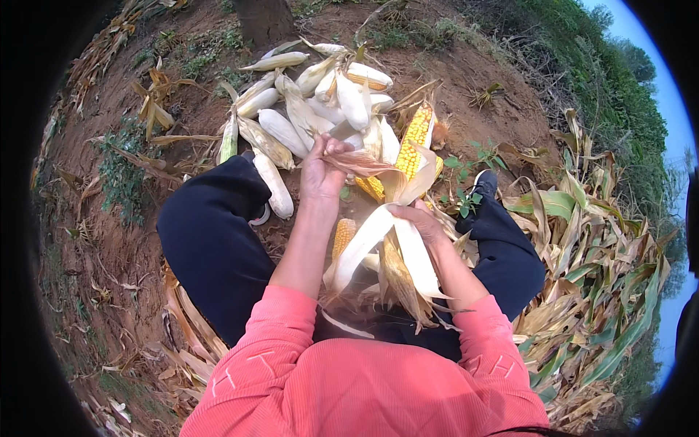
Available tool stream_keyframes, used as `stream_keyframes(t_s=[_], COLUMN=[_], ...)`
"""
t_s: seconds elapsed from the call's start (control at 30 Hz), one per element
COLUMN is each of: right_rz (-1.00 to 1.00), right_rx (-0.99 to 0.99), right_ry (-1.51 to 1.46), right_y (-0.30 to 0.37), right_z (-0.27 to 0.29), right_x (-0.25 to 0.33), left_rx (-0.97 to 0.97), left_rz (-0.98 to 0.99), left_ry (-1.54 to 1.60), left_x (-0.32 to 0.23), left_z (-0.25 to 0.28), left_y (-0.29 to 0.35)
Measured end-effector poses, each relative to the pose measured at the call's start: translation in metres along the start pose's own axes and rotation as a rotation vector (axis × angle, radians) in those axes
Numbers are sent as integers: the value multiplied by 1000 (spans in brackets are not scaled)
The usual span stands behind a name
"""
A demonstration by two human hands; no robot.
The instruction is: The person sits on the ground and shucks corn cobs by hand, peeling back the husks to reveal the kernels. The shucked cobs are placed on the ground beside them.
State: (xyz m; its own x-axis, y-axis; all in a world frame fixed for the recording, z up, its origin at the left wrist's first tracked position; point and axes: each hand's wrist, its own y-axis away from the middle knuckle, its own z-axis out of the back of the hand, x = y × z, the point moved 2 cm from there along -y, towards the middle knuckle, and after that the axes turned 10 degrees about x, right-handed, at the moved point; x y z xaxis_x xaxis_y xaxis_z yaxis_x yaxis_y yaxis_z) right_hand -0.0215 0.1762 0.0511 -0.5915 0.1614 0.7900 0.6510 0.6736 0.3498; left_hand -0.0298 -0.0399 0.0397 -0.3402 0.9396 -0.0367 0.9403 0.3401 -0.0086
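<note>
A yellow ear of corn stands tilted in front of me, its kernels bare and its husk leaves folded down toward my lap. My right hand is closed around its lower end, where the leaves come together. To the left, my left hand is closed on a brownish strip of husk that runs across to the ear. A greyish flat piece shows at its fingertips, too blurred to name. Behind the strip, more yellow kernels show. Another bare ear lies low between my forearms.
Beyond my hands lies a heap of ears in pale husks. One pale ear rests beside my left foot. Dry husks and leaves pile up at my right. Bare brown soil spreads left, and a tree trunk stands at the back.
</note>
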Motion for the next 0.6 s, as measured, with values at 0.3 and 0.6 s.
stream_keyframes(t_s=[0.3,0.6], right_rz=[112,148], right_rx=[19,-46], right_ry=[-159,-87], right_y=[-14,-4], right_z=[15,10], right_x=[-17,10], left_rx=[57,-288], left_rz=[-12,26], left_ry=[20,-216], left_x=[-3,-20], left_z=[2,17], left_y=[2,1])
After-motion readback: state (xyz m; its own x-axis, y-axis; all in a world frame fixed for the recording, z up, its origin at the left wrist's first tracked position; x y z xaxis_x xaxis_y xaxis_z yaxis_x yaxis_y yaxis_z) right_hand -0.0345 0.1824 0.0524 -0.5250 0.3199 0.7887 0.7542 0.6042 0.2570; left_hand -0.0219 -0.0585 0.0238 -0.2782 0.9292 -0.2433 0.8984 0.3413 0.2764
